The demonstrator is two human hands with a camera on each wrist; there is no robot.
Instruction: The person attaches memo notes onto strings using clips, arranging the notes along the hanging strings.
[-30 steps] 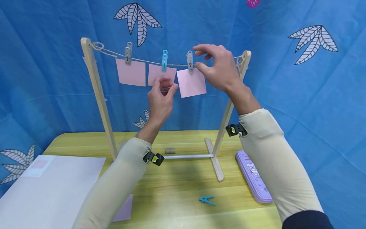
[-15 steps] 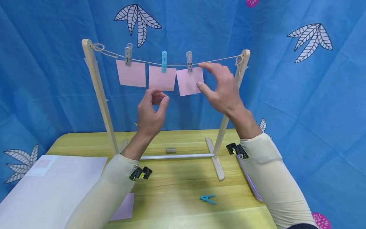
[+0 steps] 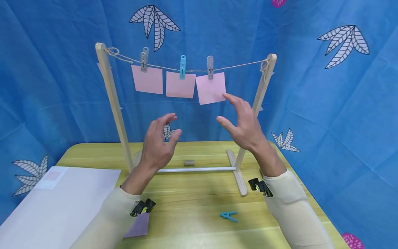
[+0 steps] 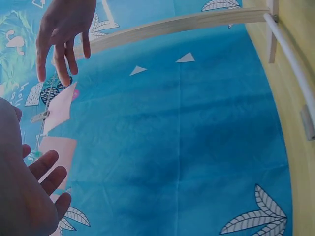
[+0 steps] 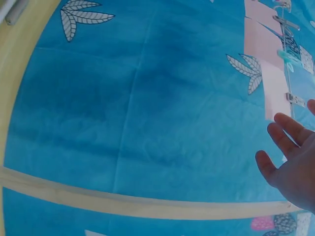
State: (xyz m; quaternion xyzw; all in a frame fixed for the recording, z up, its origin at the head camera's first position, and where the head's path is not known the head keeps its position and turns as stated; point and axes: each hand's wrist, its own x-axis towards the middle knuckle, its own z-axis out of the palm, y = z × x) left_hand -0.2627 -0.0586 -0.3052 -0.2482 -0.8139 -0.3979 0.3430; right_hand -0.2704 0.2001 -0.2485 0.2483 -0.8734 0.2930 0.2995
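Observation:
Three pink paper squares hang from a string [image 3: 239,65] in the head view: the left one [image 3: 147,81] under a grey clothespin [image 3: 143,61], the middle one [image 3: 180,86] under a blue clothespin [image 3: 182,66], the right one [image 3: 212,91], slightly tilted, under another grey clothespin [image 3: 210,67]. My left hand [image 3: 158,143], empty with fingers loosely bent, is below the left and middle squares. Below and right of the right square, my right hand [image 3: 247,126] has its fingers spread and holds nothing; its index fingertip overlaps that square's edge in view, and contact is unclear.
A wooden frame [image 3: 113,100] bears the string, with a white rod [image 3: 199,169] low across it. Behind the rod lies a small brown cylinder [image 3: 189,163]. A loose blue clothespin [image 3: 229,216] lies in front. At left are a white sheet [image 3: 71,204] and purple paper [image 3: 139,225].
Both hands have moved down from the string and hanging papers, the left also leftward. My right hand has left the right clothespin's side, its fingers spreading wider. The three squares stay hanging.

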